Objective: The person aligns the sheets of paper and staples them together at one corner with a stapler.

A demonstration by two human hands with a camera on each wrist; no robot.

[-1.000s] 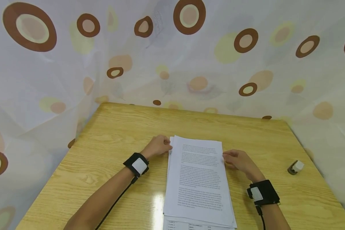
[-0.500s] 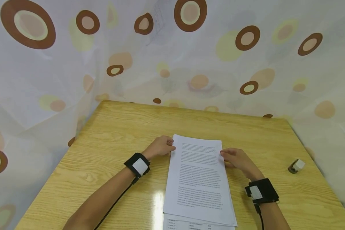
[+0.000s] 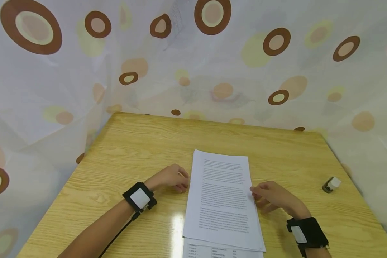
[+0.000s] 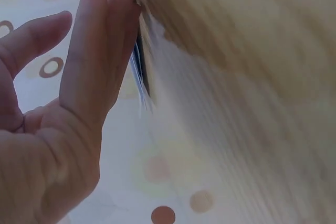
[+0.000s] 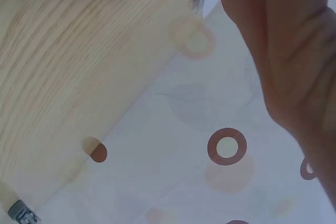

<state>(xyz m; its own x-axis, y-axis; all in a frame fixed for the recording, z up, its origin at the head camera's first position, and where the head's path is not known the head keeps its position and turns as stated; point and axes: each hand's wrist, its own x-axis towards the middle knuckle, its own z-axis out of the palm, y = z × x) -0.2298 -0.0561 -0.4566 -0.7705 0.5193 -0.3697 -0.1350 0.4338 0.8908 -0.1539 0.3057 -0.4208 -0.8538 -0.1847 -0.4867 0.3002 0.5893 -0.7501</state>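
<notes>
A stack of printed white sheets [image 3: 224, 200] lies on the wooden table, its long sides running away from me. Most sheets line up. A page with a table grid [image 3: 203, 251] sticks out below at the near end. My left hand [image 3: 172, 177] is beside the stack's left edge. In the left wrist view its fingers [image 4: 86, 51] are extended, the tips against the stack's side, with the thumb apart. On the opposite side, my right hand [image 3: 275, 197] has its fingertips at the right edge of the sheets. The right wrist view cuts off those fingertips.
A small dark bottle with a white cap [image 3: 332, 184] stands on the right of the wooden table [image 3: 142, 139]. A patterned white sheet [image 3: 187, 53] hangs behind and along both sides. Black straps with cables are on both wrists.
Sheets that jutted out at the stack's upper left have come into line. Both hands have slid nearer to me along the sides, and the left hand has shifted slightly left.
</notes>
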